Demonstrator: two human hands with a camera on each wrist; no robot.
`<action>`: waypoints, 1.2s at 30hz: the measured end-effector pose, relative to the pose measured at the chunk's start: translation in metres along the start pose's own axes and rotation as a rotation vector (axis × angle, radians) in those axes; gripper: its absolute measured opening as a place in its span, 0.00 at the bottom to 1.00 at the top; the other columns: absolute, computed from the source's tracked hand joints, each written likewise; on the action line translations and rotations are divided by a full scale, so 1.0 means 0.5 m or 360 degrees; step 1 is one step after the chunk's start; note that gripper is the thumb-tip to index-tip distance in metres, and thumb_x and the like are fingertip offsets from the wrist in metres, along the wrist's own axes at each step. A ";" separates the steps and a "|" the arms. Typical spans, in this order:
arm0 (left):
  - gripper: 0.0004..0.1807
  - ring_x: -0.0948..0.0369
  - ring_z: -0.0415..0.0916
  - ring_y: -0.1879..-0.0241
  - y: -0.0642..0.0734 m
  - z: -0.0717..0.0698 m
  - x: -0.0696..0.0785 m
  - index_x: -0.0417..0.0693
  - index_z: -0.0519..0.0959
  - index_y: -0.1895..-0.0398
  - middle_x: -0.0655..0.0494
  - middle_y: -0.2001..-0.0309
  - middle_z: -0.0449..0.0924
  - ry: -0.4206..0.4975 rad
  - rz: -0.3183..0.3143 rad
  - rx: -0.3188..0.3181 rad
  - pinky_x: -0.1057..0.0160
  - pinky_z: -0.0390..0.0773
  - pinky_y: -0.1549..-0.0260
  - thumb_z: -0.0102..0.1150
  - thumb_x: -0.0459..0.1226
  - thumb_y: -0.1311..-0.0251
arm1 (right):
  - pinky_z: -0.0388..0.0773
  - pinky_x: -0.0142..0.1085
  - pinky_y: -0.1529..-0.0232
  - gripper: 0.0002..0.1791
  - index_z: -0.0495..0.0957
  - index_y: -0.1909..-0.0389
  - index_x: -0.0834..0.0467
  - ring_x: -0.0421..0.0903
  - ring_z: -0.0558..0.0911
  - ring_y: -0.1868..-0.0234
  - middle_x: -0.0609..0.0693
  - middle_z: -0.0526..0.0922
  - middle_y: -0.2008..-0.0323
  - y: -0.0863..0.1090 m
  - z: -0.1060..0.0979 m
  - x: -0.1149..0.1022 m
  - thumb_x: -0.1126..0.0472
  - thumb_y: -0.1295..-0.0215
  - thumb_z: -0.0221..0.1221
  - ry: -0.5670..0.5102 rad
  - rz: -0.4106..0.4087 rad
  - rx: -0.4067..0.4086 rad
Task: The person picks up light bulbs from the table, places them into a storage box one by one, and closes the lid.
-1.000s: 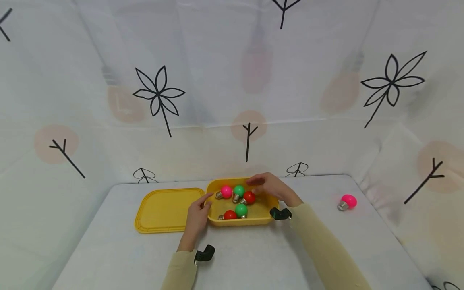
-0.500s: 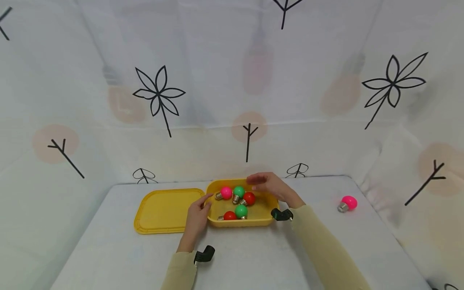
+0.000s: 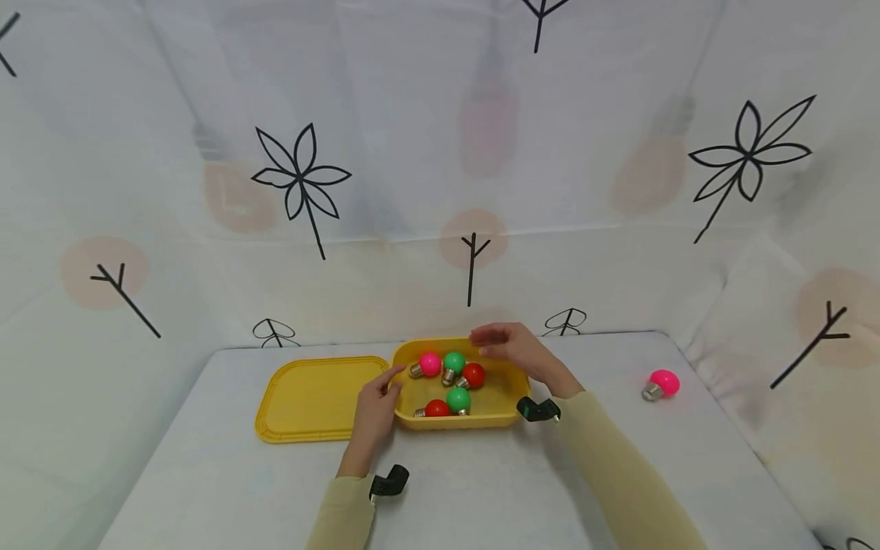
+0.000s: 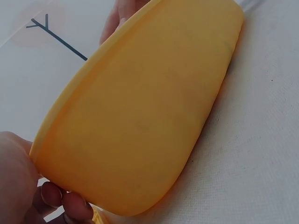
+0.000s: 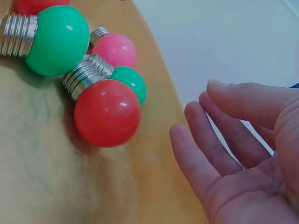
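A yellow plastic bin [image 3: 505, 419] stands at the back of the table with several light bulbs inside. Among them are a pink bulb [image 3: 430, 364], a red bulb [image 5: 107, 113] and a green bulb [image 5: 58, 41], all lying on their sides. My left hand [image 3: 373, 413] holds the bin's left rim, its fingers bent at the edge in the left wrist view. Over the bin's far right part is my right hand [image 3: 512, 350], palm facing inward and fingers loosely extended. Nothing is in that hand, and the bulbs lie apart from its fingertips [image 5: 178, 133].
Left of the bin lies a flat yellow lid or tray [image 3: 316, 401]. Another pink bulb [image 3: 664, 382] rests alone on the right side of the white table [image 3: 467, 489]. A patterned white cloth [image 3: 385, 290] rises behind the table.
My right hand has shifted very slightly right. The left hand stays at the rim, and the bulbs and bin keep their places.
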State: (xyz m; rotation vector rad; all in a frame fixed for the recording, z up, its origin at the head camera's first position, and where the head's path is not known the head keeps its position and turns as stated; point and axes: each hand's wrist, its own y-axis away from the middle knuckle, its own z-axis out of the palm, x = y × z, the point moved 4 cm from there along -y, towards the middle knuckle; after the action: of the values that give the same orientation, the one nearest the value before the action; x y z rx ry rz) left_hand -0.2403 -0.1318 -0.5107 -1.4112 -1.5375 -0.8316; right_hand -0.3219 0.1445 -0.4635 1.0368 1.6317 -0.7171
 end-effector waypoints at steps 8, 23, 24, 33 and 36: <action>0.18 0.54 0.69 0.56 0.002 0.000 -0.003 0.52 0.81 0.39 0.48 0.43 0.77 0.0010 -0.0025 -0.0013 0.60 0.70 0.61 0.54 0.35 0.29 | 0.72 0.46 0.39 0.20 0.77 0.39 0.61 0.60 0.75 0.38 0.61 0.78 0.41 0.018 -0.015 -0.004 0.68 0.31 0.59 0.0046 -0.0022 0.0047; 0.18 0.54 0.69 0.56 0.002 -0.003 0.000 0.53 0.81 0.39 0.48 0.44 0.77 0.0006 -0.0038 -0.0013 0.60 0.70 0.61 0.54 0.35 0.29 | 0.71 0.51 0.39 0.18 0.77 0.40 0.59 0.56 0.77 0.40 0.58 0.80 0.42 0.080 -0.077 -0.015 0.65 0.29 0.59 0.0181 -0.0037 0.0204; 0.18 0.54 0.69 0.57 0.001 -0.002 0.000 0.53 0.81 0.39 0.48 0.45 0.77 0.0001 -0.0036 -0.0015 0.60 0.69 0.63 0.54 0.35 0.29 | 0.71 0.51 0.39 0.18 0.78 0.40 0.59 0.56 0.77 0.40 0.57 0.80 0.42 0.084 -0.084 -0.013 0.64 0.30 0.59 0.0188 -0.0032 0.0218; 0.18 0.57 0.68 0.62 0.002 -0.002 0.002 0.52 0.81 0.39 0.50 0.53 0.76 -0.0007 -0.0010 -0.0002 0.65 0.66 0.71 0.54 0.34 0.29 | 0.70 0.51 0.39 0.21 0.76 0.38 0.60 0.60 0.74 0.37 0.58 0.79 0.41 0.126 -0.137 0.003 0.60 0.29 0.59 0.0217 -0.0015 0.0258; 0.17 0.57 0.68 0.62 0.002 -0.001 0.002 0.52 0.81 0.40 0.50 0.55 0.76 -0.0011 -0.0009 0.0003 0.65 0.66 0.71 0.55 0.34 0.29 | 0.71 0.47 0.39 0.21 0.75 0.37 0.60 0.60 0.73 0.37 0.58 0.78 0.40 0.146 -0.157 0.013 0.59 0.28 0.59 0.0250 -0.0004 0.0272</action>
State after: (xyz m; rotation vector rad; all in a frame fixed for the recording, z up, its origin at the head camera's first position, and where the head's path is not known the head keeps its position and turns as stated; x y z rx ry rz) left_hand -0.2393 -0.1316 -0.5098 -1.4105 -1.5478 -0.8293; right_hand -0.2920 0.2460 -0.4439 1.2399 1.7283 -0.8049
